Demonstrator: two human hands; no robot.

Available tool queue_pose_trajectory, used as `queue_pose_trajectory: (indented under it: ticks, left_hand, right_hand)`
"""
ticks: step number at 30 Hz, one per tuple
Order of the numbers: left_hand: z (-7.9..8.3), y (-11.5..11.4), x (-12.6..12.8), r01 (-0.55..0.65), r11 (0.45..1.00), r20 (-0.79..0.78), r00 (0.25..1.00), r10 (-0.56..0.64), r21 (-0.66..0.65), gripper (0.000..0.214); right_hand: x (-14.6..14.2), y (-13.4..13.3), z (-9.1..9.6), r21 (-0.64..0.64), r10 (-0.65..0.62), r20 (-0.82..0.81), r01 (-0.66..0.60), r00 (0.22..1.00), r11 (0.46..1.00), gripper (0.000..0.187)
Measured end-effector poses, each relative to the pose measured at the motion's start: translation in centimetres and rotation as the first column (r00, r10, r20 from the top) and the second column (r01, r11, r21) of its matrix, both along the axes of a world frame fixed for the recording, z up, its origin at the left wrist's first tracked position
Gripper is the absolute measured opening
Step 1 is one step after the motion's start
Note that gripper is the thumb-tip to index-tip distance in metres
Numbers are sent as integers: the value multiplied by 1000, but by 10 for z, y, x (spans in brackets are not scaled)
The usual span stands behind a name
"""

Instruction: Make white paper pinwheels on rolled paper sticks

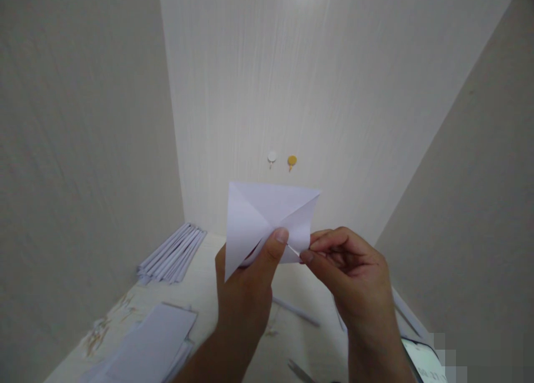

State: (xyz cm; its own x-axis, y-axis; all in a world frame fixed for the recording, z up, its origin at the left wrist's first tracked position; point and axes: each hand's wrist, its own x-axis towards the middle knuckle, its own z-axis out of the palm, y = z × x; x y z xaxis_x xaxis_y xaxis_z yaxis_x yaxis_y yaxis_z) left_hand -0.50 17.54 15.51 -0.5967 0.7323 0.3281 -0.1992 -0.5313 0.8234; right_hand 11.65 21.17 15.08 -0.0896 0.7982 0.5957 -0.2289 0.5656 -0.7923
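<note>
Plainly, both of the person's hands are on a folded white paper (273, 213), which is held up in the middle of the view, above the surface (204, 297) and in front of the pale back wall (258, 83). The left hand (247, 285) grasps it from below, its thumb pressed flat near where the creases meet and its other fingers behind the sheet. The right hand (350, 266) pinches the paper's lower right edge between thumb and fingertips, beside a narrow gap in the folds.

On the surface to the left lies a bundle of narrow folded paper strips (172, 255); nearer the person is a loose pile of flat papers (150, 341), with small brownish scraps (98, 336) beside it. A single pale strip (297, 311) lies below the hands. At the bottom edge, a pointed tool (299, 370) is partly cut off. A lit screen (423, 361) shows at lower right. A white hook (272, 156) and a yellow hook (292, 160) are on the wall.
</note>
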Motion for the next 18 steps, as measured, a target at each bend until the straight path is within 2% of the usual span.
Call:
queue_pose_trajectory:
  ticks: [8, 13, 18]
  left_hand:
    - [-1, -2, -7, 22, 1000, -92, 995, -24, -18, 19]
    - [-1, -1, -9, 10, 1000, -76, 997, -12, -28, 26]
    - [0, -1, -9, 40, 998, -92, 995, -45, -56, 20]
  right_hand:
    - [1, 1, -2, -57, 70, 38, -68, 997, 996, 21]
    - [1, 0, -2, -54, 106, 44, -103, 993, 993, 22]
    - [-2, -2, -3, -49, 112, 69, -109, 991, 993, 21]
